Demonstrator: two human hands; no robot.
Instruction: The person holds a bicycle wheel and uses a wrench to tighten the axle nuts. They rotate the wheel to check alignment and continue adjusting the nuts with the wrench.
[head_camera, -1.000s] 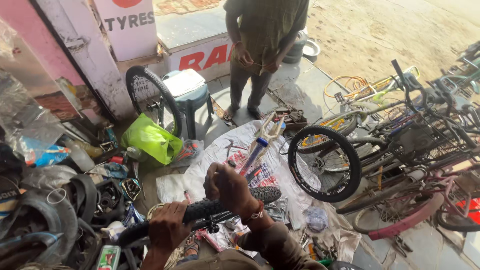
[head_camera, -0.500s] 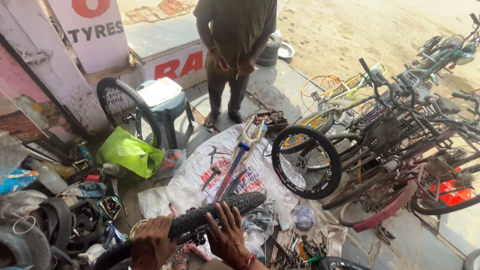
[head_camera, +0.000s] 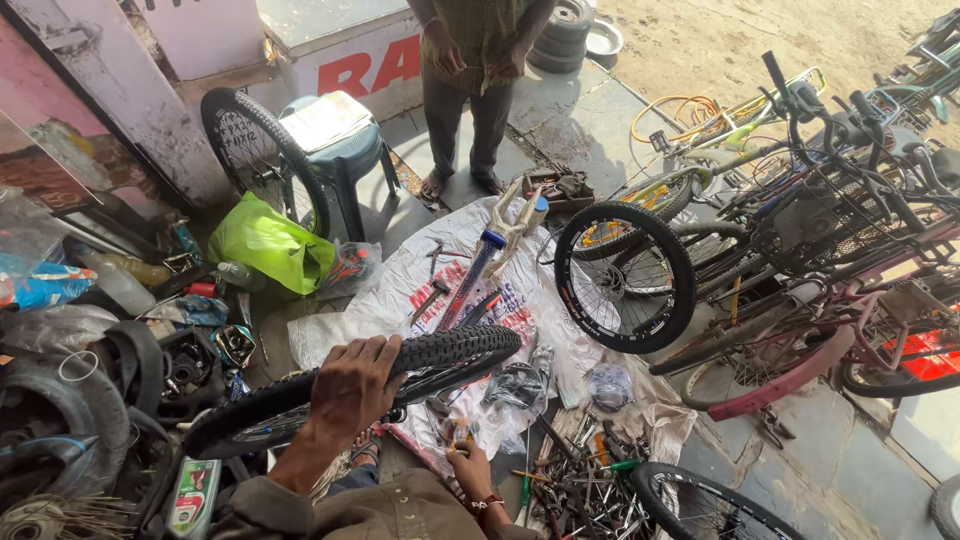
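Observation:
My left hand (head_camera: 350, 385) is closed over the top of a black knobby bicycle tyre (head_camera: 450, 352), which I hold flat across my lap, running from lower left to the middle. My right hand (head_camera: 470, 465), with a red wristband, is low beneath the tyre. Its fingers curl at a small tool with an orange handle on the white printed sheet (head_camera: 400, 290). Whether it grips that tool I cannot tell. A blue-and-white bicycle frame part (head_camera: 480, 265) lies further out on the sheet.
A person (head_camera: 475, 60) stands beyond the sheet. A spoked wheel (head_camera: 625, 275) and several bicycles (head_camera: 820, 220) crowd the right. A stool (head_camera: 330, 140), another wheel (head_camera: 255, 150) and a green bag (head_camera: 265, 245) are at left. Old tyres (head_camera: 60, 400) and loose tools (head_camera: 570, 480) lie near me.
My right hand has come off the tyre and dropped to the tools below it. My left hand stays on the tyre, which now lies flatter.

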